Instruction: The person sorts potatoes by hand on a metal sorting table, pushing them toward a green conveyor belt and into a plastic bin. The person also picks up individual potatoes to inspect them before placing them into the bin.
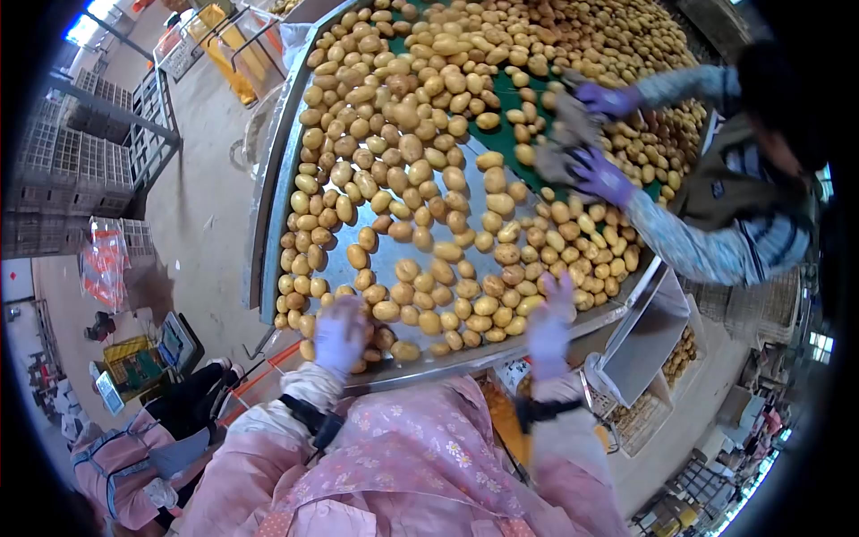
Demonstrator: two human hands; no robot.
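Many yellow-brown potatoes [410, 147] cover a metal sorting table [344, 240] in front of me. My left hand [340, 336], in a pale purple glove, is down among the potatoes at the near left corner. Its fingers are blurred, and I cannot make out whether they hold a potato. My right hand [549, 336], gloved alike, is at the near edge, touching or just above the potatoes there. Its fingers are stretched out and apart, with no potato seen in them.
Across the right side, a co-worker's purple-gloved hands [601, 174] are on grey-brown cloth-like material [568, 134] over the potatoes. A metal chute [646, 338] slopes beside my right arm to crates [644, 421] with potatoes. Stacked crates [76, 157] stand far left; another person [134, 456] is at lower left.
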